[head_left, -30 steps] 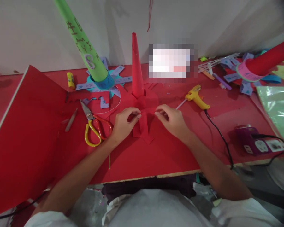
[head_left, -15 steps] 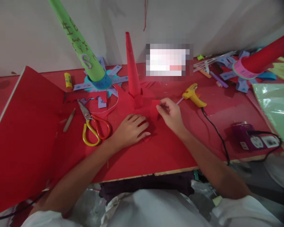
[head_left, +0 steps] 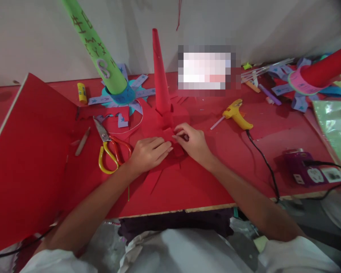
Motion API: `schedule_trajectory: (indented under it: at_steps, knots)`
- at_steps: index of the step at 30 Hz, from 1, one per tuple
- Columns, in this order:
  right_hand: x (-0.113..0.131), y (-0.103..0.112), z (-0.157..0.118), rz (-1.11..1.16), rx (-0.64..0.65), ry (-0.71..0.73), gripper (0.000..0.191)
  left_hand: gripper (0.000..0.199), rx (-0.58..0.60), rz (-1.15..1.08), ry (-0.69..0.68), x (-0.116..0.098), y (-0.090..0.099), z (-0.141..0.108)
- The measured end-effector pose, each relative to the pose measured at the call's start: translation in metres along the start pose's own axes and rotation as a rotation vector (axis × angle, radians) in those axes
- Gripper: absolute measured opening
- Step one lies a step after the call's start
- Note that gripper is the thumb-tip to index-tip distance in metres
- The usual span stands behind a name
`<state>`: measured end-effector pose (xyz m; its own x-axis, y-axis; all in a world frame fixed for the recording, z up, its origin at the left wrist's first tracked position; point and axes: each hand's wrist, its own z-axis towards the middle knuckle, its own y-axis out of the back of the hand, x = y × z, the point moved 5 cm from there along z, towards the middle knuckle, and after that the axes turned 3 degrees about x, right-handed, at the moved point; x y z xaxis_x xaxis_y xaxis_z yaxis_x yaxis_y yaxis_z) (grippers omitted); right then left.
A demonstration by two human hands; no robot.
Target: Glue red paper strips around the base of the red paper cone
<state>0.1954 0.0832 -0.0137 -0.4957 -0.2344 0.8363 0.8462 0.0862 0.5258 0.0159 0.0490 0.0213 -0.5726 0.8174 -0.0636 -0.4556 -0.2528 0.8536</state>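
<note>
Red tabletop (head_left: 233, 151); red paper strip (head_left: 168, 132) in right hand (head_left: 195, 145), beside left hand (head_left: 150, 153).

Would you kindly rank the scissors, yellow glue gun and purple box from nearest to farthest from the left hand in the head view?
1. Scissors, at left.
2. Yellow glue gun, at right.
3. Purple box, far right.

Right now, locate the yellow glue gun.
In the head view, the yellow glue gun lies on the tabletop, right of the right hand and left of the purple box.
</note>
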Motion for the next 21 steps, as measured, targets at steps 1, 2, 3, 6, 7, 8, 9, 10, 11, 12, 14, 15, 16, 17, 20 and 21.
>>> schedule_trajectory:
  at_steps: [1, 2, 3, 6, 7, 8, 9, 10, 11, 12, 14, 15, 16, 17, 20, 21]
  knots:
    - [0.002, -0.002, 0.0, -0.071, 0.012, 0.013, 0.01, 0.02, 0.027, 0.04, -0.002, 0.0, -0.002, 0.001]
    - [0.003, -0.003, -0.002, -0.139, 0.019, 0.025, 0.01, 0.02, 0.059, 0.078, -0.004, 0.0, -0.004, 0.002]
    - [0.004, -0.003, -0.003, -0.197, 0.022, 0.036, 0.01, 0.021, 0.088, 0.113, -0.004, 0.0, -0.007, 0.003]
    - [0.007, -0.002, -0.01, -0.292, 0.066, 0.084, 0.009, 0.022, 0.139, 0.171, -0.012, -0.001, -0.011, 0.005]
    - [0.008, -0.002, -0.011, -0.305, 0.082, 0.103, 0.01, 0.021, 0.145, 0.174, -0.015, -0.001, -0.012, 0.005]
    - [0.009, 0.0, -0.013, -0.315, 0.088, 0.118, 0.011, 0.022, 0.149, 0.172, -0.017, -0.001, -0.012, 0.005]
    - [0.009, 0.002, -0.014, -0.324, 0.081, 0.127, 0.011, 0.022, 0.153, 0.166, -0.018, -0.001, -0.012, 0.005]
    - [0.01, 0.007, -0.014, -0.33, 0.057, 0.131, 0.011, 0.022, 0.165, 0.159, -0.02, -0.001, -0.012, 0.005]
    - [0.01, 0.012, -0.013, -0.332, 0.019, 0.132, 0.012, 0.023, 0.182, 0.15, -0.024, -0.001, -0.013, 0.004]
    - [0.01, 0.019, -0.012, -0.329, -0.03, 0.135, 0.012, 0.026, 0.205, 0.144, -0.029, -0.001, -0.014, 0.004]
    - [0.008, 0.038, -0.01, -0.319, -0.153, 0.146, 0.011, 0.032, 0.251, 0.14, -0.038, 0.0, -0.016, 0.004]
    - [0.006, 0.05, -0.01, -0.325, -0.228, 0.15, 0.011, 0.035, 0.271, 0.138, -0.041, 0.0, -0.017, 0.004]
    - [0.002, 0.061, -0.01, -0.343, -0.295, 0.148, 0.011, 0.036, 0.285, 0.135, -0.04, 0.001, -0.017, 0.004]
    - [-0.003, 0.073, -0.01, -0.369, -0.353, 0.128, 0.012, 0.036, 0.293, 0.13, -0.037, 0.001, -0.018, 0.004]
    - [-0.025, 0.108, -0.014, -0.479, -0.514, 0.052, 0.016, 0.034, 0.299, 0.106, -0.031, 0.003, -0.019, 0.003]
    - [-0.034, 0.116, -0.015, -0.547, -0.536, 0.006, 0.02, 0.033, 0.3, 0.095, -0.025, 0.004, -0.02, 0.003]
